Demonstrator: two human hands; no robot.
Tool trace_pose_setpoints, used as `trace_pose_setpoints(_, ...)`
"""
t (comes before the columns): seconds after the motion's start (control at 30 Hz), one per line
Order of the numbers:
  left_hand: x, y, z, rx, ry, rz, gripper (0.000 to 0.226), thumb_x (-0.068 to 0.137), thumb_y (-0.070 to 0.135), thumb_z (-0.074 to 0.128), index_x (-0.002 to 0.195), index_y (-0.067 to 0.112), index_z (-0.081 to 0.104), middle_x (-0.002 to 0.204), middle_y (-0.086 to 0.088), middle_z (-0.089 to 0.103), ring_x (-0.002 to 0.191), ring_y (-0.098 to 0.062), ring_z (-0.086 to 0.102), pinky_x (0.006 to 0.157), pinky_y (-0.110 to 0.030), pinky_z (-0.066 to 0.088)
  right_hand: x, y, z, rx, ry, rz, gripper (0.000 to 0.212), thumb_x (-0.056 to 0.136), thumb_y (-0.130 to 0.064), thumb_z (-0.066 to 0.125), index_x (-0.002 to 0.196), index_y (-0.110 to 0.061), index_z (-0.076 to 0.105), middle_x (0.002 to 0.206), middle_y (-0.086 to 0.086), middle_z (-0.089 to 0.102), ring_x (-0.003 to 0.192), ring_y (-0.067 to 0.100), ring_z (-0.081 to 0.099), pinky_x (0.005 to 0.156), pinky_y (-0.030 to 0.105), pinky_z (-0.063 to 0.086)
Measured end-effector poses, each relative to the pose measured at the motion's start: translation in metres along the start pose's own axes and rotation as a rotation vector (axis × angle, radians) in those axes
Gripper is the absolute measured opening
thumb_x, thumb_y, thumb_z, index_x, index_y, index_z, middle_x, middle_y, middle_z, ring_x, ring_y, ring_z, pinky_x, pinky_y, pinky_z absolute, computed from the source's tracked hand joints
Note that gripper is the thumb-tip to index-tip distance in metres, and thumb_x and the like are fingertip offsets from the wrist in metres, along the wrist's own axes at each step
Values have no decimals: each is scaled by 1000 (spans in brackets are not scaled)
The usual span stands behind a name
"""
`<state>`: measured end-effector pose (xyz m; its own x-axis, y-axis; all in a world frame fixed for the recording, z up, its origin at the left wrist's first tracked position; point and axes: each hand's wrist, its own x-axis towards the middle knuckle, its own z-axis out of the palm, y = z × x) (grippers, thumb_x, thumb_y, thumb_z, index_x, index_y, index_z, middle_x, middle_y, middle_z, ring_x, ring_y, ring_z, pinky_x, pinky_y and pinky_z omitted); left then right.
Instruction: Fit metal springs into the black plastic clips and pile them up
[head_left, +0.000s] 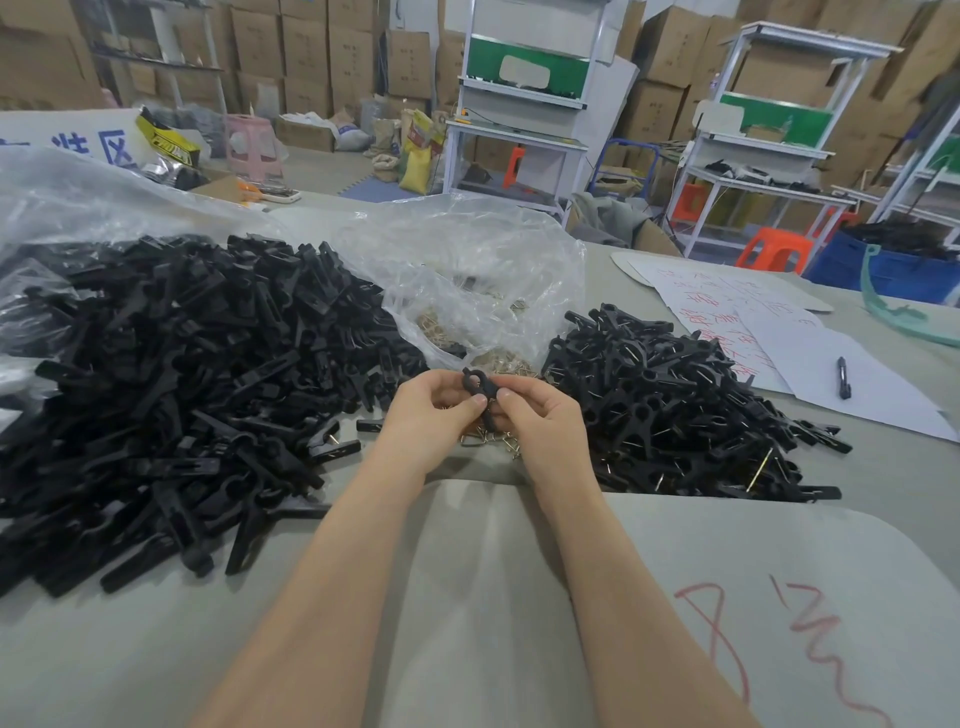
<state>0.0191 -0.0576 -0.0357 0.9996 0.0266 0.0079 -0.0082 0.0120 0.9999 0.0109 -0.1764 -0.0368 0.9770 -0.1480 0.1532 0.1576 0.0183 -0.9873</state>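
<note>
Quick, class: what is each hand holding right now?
Left hand: pinches the black clip.
Right hand: pinches the same black clip.

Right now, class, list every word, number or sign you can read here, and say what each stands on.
"区", blue, on the white banner; the character before it is partly hidden.
Red handwriting on the white paper sheets: too blurred to read.
Red scrawl on the grey mat: illegible.
Lettering on the yellow-and-black packet: blurred.
Print on the cardboard boxes: too small.
</note>
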Motion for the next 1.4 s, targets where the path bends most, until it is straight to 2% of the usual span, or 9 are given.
trace_pose_setpoints(0.3, -3, 2, -3, -65, -31, 51, 19, 86, 6, 67, 104, 12, 67, 81, 4, 73, 81, -13, 69, 83, -27, 56, -1, -4, -1, 19, -25, 11, 30, 91, 3, 49, 93, -14, 72, 86, 2, 70, 70, 9, 59, 67, 19, 50)
trace_pose_setpoints(0.5, -5, 5, -2, -258, -100, 25, 15, 88, 4, 63, 96, 16, 68, 79, 6, 75, 78, -5, 70, 68, -11, 52, -1, -6, -2, 130, -31, 51, 31, 93, 1, 47, 89, -15, 73, 76, 2, 69, 72, 18, 58, 76, 37, 49)
trace_pose_setpoints(0.7, -6, 9, -2, -336, -105, -7, 24, 91, 5, 59, 114, -4, 62, 85, -10, 70, 62, -5, 67, 63, -11, 50, 0, -7, -2, 174, -28, 63, 28, 94, 0, 45, 90, -7, 71, 81, 13, 67, 75, 23, 57, 75, 37, 46)
trace_pose_setpoints(0.9, -7, 12, -3, -191, -133, 83, 13, 88, 9, 65, 93, 20, 70, 77, 3, 68, 72, -5, 67, 69, -15, 53, 4, -6, -4, 332, -74, 136, 21, 96, -3, 45, 93, 1, 66, 62, 6, 53, 56, 13, 41, 52, 21, 36)
trace_pose_setpoints(1.03, -8, 12, -6, -96, -147, 84, 7, 85, 13, 69, 88, 19, 70, 79, 1, 68, 77, -12, 66, 81, -24, 55, 6, -6, -8, 469, -67, 191, 8, 96, -7, 50, 92, -6, 57, 66, 6, 54, 53, 12, 48, 49, 19, 43)
trace_pose_setpoints(1.1, -7, 13, -5, -188, -131, 59, 6, 84, 10, 69, 89, 13, 68, 75, 0, 68, 70, -9, 66, 72, -19, 55, 7, -7, -8, 502, -36, 181, 15, 97, -16, 52, 87, -6, 58, 64, 5, 59, 52, 11, 54, 51, 19, 47)
trace_pose_setpoints(1.17, -5, 15, -6, -358, -47, 29, 4, 86, 7, 65, 90, 6, 65, 72, -1, 68, 65, -5, 67, 65, -13, 53, 9, -5, -11, 306, 69, 86, 18, 95, -22, 56, 83, -10, 62, 64, 0, 64, 55, 9, 58, 57, 21, 50)
trace_pose_setpoints(1.23, -2, 17, -11, -548, 58, -17, 8, 88, 8, 62, 93, 3, 65, 75, -3, 70, 69, -5, 68, 66, -12, 53, 7, -3, -15, -210, 145, -59, 10, 90, -24, 64, 82, -18, 65, 73, -6, 67, 66, 8, 61, 68, 26, 50)
trace_pose_setpoints(1.4, 1, 16, -22, -951, 172, -206, 15, 87, 8, 64, 97, -4, 64, 101, -14, 68, 88, -14, 71, 72, -16, 56, 1, 8, 1, -1080, -179, -80, 27, 84, -42, 65, 107, -28, 67, 108, 0, 53, 107, 19, 49, 96, 35, 39)
